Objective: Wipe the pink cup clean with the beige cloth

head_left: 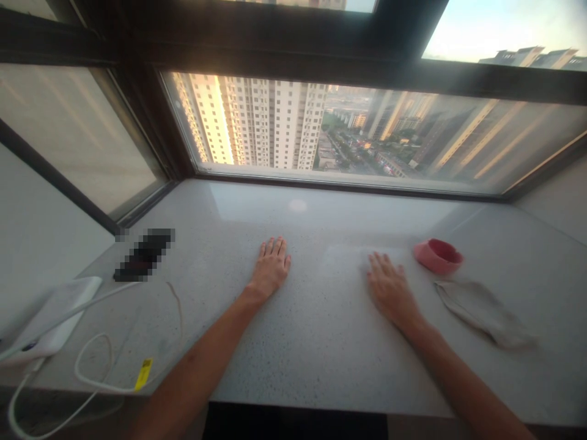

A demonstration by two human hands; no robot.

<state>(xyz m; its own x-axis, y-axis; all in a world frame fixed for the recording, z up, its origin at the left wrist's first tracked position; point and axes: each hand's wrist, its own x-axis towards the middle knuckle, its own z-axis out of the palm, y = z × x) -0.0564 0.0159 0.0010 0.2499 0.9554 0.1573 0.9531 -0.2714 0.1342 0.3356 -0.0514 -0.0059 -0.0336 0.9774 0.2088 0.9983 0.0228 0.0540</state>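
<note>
My left hand (270, 267) lies flat on the speckled stone window sill (321, 360), fingers spread and pointing toward the glass. My right hand (391, 288) rests flat on the same sill, palm down, holding nothing. Nearest to it, a pink bowl-shaped silicone cup (439, 256) lies tipped on its side beyond the fingertips. A folded grey cloth (481, 313) lies just to the right of my right hand, apart from it.
A white power bank (50, 321) with white cables (87, 373) sits at the left, and a blurred-out phone (144, 255) lies beyond it. A dark-framed window with high-rise buildings outside (257, 122) bounds the far side of the sill.
</note>
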